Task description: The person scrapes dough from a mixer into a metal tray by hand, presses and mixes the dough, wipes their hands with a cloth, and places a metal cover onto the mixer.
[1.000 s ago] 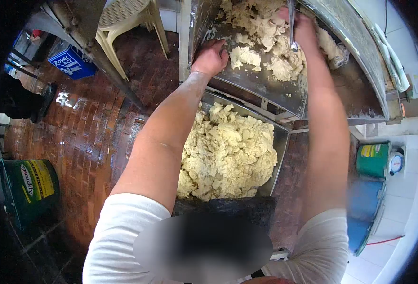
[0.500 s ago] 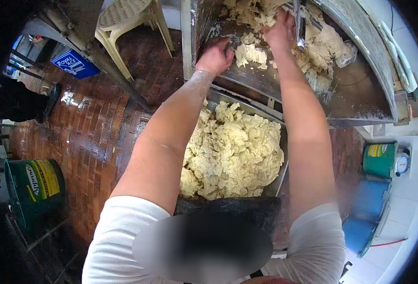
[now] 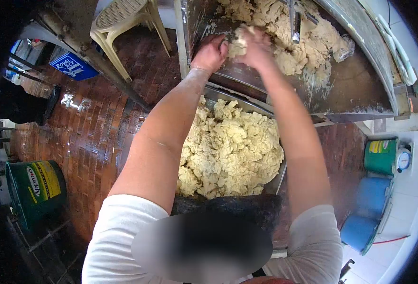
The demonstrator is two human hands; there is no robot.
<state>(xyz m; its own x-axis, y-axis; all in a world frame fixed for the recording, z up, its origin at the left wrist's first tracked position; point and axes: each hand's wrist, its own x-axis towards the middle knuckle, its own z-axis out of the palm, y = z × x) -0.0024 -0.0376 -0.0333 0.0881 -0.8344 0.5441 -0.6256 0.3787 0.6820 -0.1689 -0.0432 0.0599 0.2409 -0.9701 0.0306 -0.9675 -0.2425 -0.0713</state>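
My left hand (image 3: 210, 53) is curled at the near left side of a metal mixing bowl (image 3: 355, 92); what its fingers close on, if anything, is hidden. Close beside it, my right hand (image 3: 255, 46) is blurred by motion, with its fingers on a pale dough piece (image 3: 238, 46). Beyond and to the right, a large mass of sticky dough (image 3: 308, 40) lies in the bowl around a metal mixer bar (image 3: 296, 28). Below my forearms, a heap of lumpy dough (image 3: 232, 146) fills a metal tray (image 3: 277, 182).
A plastic stool (image 3: 124, 14) stands at the upper left, near a slanting metal post (image 3: 100, 66). Green buckets (image 3: 38, 189) are at the left and right, and blue containers (image 3: 372, 199) stand at the right. A person's dark-clad leg (image 3: 24, 102) shows at the far left.
My right hand has come left and nearer from the far dough mass, up to my left hand. The loose dough piece has moved left with it. My left hand has shifted only slightly.
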